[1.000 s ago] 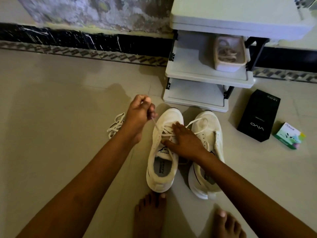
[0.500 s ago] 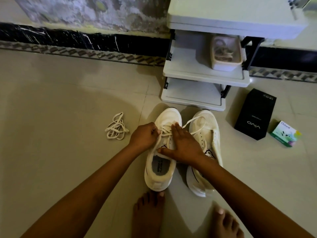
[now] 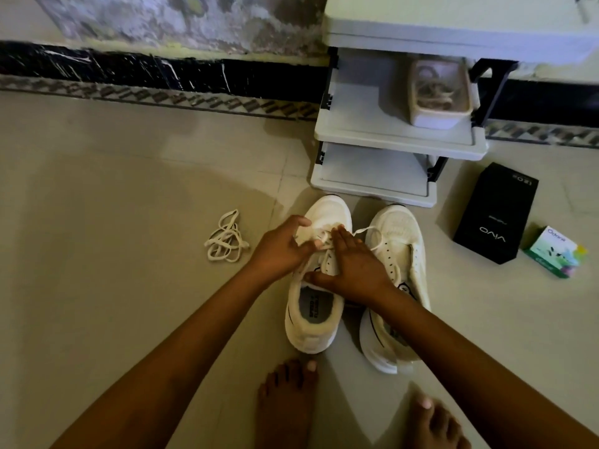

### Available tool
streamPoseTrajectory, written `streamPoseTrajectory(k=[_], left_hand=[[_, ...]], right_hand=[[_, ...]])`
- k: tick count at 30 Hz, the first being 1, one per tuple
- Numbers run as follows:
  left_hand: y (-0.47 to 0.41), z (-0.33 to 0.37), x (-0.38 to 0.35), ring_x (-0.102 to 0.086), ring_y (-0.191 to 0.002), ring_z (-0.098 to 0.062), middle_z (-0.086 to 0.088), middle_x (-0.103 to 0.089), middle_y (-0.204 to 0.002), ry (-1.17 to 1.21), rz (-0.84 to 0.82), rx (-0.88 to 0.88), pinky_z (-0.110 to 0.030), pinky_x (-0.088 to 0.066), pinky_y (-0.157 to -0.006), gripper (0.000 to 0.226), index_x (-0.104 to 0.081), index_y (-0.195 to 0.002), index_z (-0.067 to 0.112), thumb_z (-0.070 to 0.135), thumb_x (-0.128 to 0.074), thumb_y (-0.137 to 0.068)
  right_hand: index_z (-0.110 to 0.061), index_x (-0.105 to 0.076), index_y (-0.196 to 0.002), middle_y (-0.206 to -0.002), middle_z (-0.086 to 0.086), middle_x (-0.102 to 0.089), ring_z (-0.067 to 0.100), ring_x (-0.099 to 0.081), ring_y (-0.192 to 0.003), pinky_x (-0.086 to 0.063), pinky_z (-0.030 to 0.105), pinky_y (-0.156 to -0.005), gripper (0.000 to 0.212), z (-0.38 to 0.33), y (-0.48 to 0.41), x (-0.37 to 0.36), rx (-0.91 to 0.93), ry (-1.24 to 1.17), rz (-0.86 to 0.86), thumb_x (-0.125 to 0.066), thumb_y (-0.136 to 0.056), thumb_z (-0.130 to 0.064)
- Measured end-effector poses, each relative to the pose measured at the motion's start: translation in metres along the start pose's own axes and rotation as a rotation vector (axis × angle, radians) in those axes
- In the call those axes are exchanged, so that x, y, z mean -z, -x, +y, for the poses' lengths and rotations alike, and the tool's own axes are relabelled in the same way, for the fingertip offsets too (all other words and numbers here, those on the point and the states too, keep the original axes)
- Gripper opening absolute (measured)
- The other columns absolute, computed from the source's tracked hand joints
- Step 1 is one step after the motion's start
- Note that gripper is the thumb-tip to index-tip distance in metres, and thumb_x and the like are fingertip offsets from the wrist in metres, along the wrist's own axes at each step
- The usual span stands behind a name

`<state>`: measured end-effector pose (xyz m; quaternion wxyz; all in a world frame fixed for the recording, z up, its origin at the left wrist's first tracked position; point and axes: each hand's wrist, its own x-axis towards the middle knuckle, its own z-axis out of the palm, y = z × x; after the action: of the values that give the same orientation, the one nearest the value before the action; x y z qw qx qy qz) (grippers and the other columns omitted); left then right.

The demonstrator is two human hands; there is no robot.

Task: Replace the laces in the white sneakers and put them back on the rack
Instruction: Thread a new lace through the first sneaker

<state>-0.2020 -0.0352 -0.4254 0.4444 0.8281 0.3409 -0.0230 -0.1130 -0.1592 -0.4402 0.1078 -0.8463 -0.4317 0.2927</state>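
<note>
Head view, left fingers (image 3: pixel 299 222) pinching lace (image 3: pixel 325 236) over sneaker (image 3: pixel 328 211), right fingers (image 3: pixel 344 238) flat on it

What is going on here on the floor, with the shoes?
A person is threading a lace into one white sneaker on the floor. The left hand pinches the lace near the toe end; the right hand lies flat on the shoe, steadying it. The lace's free end lies across the second sneaker beside it. A loose lace bundle lies on the floor nearby. Neither sneaker is on the rack yet.
</note>
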Motion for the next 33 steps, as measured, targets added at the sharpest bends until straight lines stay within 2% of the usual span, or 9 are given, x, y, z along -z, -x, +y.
streamPoseTrajectory(k=[5,8,12,14,17,20,26,29,33], left_hand=[[-0.005,-0.001,-0.008,-0.052,-0.064,-0.016,0.01,-0.048,-0.06,-0.19,0.11,-0.077,-0.025,-0.034,-0.057,0.021,-0.065,-0.1,0.02,0.036,-0.064,-0.086],[-0.01,0.001,-0.005,-0.06,-0.077,-0.021,0.0,-0.063,-0.076,-0.257,0.135,-0.075,-0.027,-0.044,-0.066,0.015,-0.068,-0.09,0.017,0.031,-0.065,-0.086],[-0.002,0.027,0.02,-0.046,-0.055,-0.002,0.001,-0.054,-0.068,0.366,0.079,-0.087,-0.018,-0.04,-0.056,0.018,-0.064,-0.089,0.0,0.018,-0.061,-0.089],[-0.002,0.035,0.034,-0.041,-0.05,0.001,0.002,-0.049,-0.062,0.447,0.135,-0.143,-0.014,-0.038,-0.052,0.023,-0.062,-0.09,-0.005,0.017,-0.056,-0.092],[-0.01,0.027,0.036,-0.04,-0.054,-0.005,0.002,-0.047,-0.063,0.297,0.212,-0.14,-0.022,-0.037,-0.057,0.021,-0.064,-0.095,0.002,0.022,-0.059,-0.091],[-0.011,0.005,0.017,-0.046,-0.063,-0.008,0.006,-0.052,-0.072,0.0,0.072,-0.062,-0.023,-0.038,-0.061,0.023,-0.059,-0.107,0.024,0.031,-0.065,-0.086],[-0.016,-0.017,-0.006,-0.045,-0.054,-0.008,0.008,-0.05,-0.058,-0.136,0.11,-0.038,-0.024,-0.035,-0.057,0.011,-0.069,-0.088,0.015,0.025,-0.066,-0.085],[-0.017,-0.015,-0.003,-0.044,-0.052,-0.007,0.007,-0.049,-0.057,-0.164,0.077,-0.076,-0.022,-0.034,-0.053,0.009,-0.07,-0.092,0.017,0.023,-0.065,-0.086],[-0.013,-0.01,-0.003,-0.054,-0.067,-0.015,0.002,-0.061,-0.069,-0.24,0.033,-0.148,-0.026,-0.042,-0.063,0.013,-0.071,-0.098,0.024,0.024,-0.063,-0.087]], right_hand=[[-0.012,0.002,-0.151,-0.159,0.005,0.002,0.019,-0.003,-0.146,-0.006,0.03,-0.116,0.102,-0.001,-0.001,-0.001,-0.001,-0.012,0.009,-0.052,-0.082,-0.065],[-0.012,0.002,-0.151,-0.159,0.005,0.002,0.019,-0.004,-0.146,-0.006,0.03,-0.116,0.105,-0.001,-0.001,-0.001,-0.004,-0.005,0.006,-0.053,-0.08,-0.067],[-0.013,0.003,-0.151,-0.159,0.004,0.003,0.021,-0.003,-0.146,-0.005,0.032,-0.117,0.109,0.002,0.0,-0.002,-0.009,-0.009,-0.002,-0.053,-0.077,-0.071],[-0.013,0.004,-0.151,-0.159,0.004,0.003,0.02,-0.003,-0.146,-0.004,0.032,-0.117,0.109,0.002,0.0,-0.002,-0.003,-0.009,-0.001,-0.053,-0.077,-0.071],[-0.014,0.004,-0.151,-0.159,0.004,0.003,0.02,-0.002,-0.146,-0.003,0.032,-0.117,0.109,0.002,0.0,-0.002,-0.004,-0.018,0.006,-0.053,-0.077,-0.071],[-0.014,0.004,-0.151,-0.159,0.004,0.005,0.02,-0.001,-0.146,-0.002,0.031,-0.117,0.108,0.003,0.0,-0.002,0.0,-0.013,-0.002,-0.052,-0.078,-0.07],[-0.013,0.004,-0.15,-0.159,0.004,0.006,0.02,0.0,-0.146,-0.001,0.03,-0.116,0.107,0.003,0.0,-0.003,-0.002,-0.012,-0.001,-0.052,-0.079,-0.069],[-0.013,0.003,-0.151,-0.159,0.004,0.004,0.02,-0.001,-0.146,-0.002,0.03,-0.116,0.106,0.003,0.0,-0.003,0.0,-0.022,0.008,-0.053,-0.079,-0.068],[-0.013,0.003,-0.151,-0.159,0.004,0.005,0.02,-0.001,-0.146,-0.002,0.03,-0.116,0.105,0.002,0.0,-0.002,0.004,-0.018,0.002,-0.053,-0.08,-0.067]])
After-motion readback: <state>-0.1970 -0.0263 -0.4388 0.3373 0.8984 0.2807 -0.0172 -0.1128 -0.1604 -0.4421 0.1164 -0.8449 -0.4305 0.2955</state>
